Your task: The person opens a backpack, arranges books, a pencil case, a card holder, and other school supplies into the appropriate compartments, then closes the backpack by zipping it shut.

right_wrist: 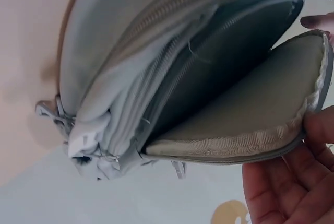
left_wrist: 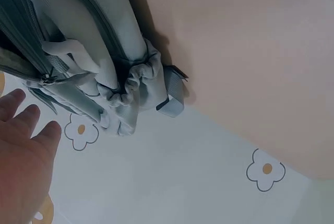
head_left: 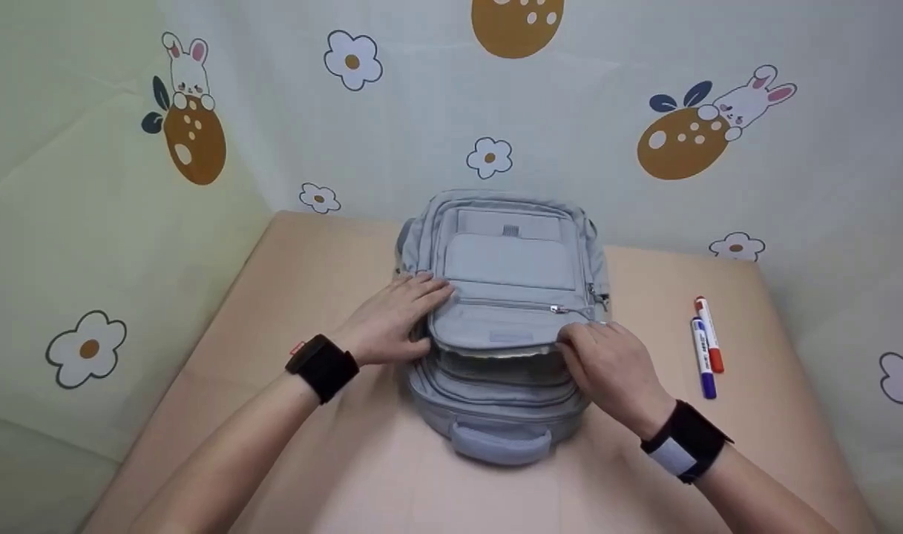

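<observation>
A light grey backpack (head_left: 507,259) lies on the table with its top handle (head_left: 501,445) toward me. Its front pocket is unzipped, and the pocket flap (head_left: 507,322) stands lifted at the near edge. My right hand (head_left: 614,367) pinches the rim of that flap at its right corner. In the right wrist view, thumb and fingers grip the zippered edge (right_wrist: 245,153), and the dark pocket interior (right_wrist: 229,62) shows. My left hand (head_left: 392,319) rests at the backpack's left side, fingers extended over the flap's left edge.
Two markers, one red-capped (head_left: 707,334) and one blue-capped (head_left: 703,360), lie side by side on the table (head_left: 288,267) right of the backpack. A patterned cloth (head_left: 414,119) with rabbits and flowers hangs behind the table and along both sides.
</observation>
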A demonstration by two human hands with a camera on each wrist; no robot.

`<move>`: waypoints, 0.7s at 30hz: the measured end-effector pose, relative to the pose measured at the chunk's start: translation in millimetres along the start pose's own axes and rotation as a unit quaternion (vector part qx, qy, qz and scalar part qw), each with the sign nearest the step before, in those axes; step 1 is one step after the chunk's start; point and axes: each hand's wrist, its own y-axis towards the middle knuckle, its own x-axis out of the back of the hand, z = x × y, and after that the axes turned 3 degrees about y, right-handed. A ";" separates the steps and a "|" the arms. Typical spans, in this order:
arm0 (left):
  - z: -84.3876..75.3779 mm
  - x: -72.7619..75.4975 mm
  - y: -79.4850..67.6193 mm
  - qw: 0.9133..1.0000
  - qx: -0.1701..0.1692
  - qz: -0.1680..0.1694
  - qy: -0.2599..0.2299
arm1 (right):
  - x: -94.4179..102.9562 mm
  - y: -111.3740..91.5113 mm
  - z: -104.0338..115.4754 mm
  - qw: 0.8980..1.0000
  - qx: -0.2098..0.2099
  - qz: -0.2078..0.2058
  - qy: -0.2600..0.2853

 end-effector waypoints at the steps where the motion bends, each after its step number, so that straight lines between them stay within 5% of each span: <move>1: 0.0 -0.1 2.6 1.000 -0.001 -0.001 -0.003 | 1.9 2.3 -0.7 1.000 -0.003 -0.004 0.001; 14: 4.1 1.6 35.3 0.993 0.064 -0.055 -0.086 | 17.1 34.7 -18.7 0.994 -0.067 -0.069 0.057; 21: 2.6 7.8 47.4 0.980 0.131 -0.070 -0.131 | 8.3 33.9 -48.0 0.973 -0.101 -0.036 0.203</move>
